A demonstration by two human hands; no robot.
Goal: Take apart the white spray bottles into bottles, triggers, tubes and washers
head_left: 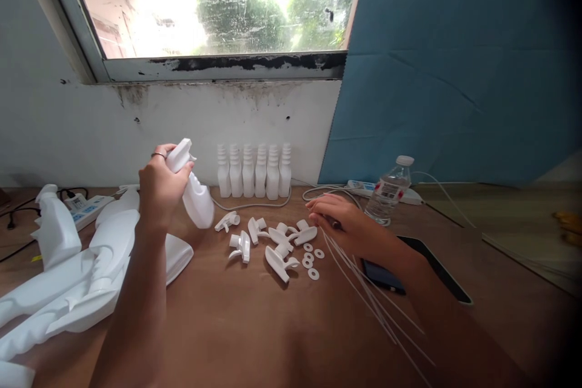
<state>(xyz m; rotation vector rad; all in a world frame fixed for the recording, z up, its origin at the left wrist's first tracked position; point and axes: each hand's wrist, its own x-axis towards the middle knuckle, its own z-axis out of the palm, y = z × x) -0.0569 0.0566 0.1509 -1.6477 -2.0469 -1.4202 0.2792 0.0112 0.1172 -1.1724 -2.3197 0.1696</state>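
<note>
My left hand (162, 179) grips a white spray bottle (199, 203) by its trigger head, with the bottle body tilted down to the right above the table. My right hand (339, 218) is at the upper ends of several thin white tubes (364, 285), fingers stretched leftward and slightly apart; nothing shows in them. Between the hands lie several loose white trigger sprayer heads (278, 262). Several small white ring washers (313, 274) are close below my right hand. White bottle bodies (113, 236) are piled beside my left forearm, which partly hides them.
Several slim white bottles (248, 173) stand in a row against the wall. On the right are a clear water bottle (390, 194), a dark phone (384, 277) and a black tablet-like slab (436, 270). Power strips (92, 211) and cables lie along the back.
</note>
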